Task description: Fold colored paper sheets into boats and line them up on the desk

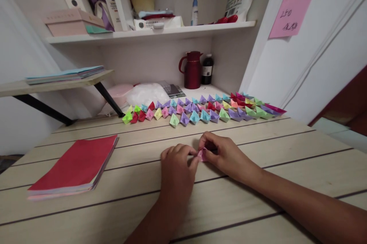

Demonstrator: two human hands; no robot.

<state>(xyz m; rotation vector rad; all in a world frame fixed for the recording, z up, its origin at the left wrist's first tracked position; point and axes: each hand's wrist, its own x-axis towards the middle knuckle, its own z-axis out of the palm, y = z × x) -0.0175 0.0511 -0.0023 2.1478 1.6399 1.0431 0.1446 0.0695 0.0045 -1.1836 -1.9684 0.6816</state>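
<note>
A small piece of folded pink paper is pinched between my two hands, just above the wooden table. My left hand is closed on its left edge with thumb and forefinger. From the other side, my right hand grips it, and the fingers cover much of the paper. Behind the hands, several folded paper boats in many colours stand in rows across the table.
A stack of paper with a red top sheet lies at the left. Above it, a raised wooden shelf carries more paper. At the back stand a dark red jug and a dark bottle.
</note>
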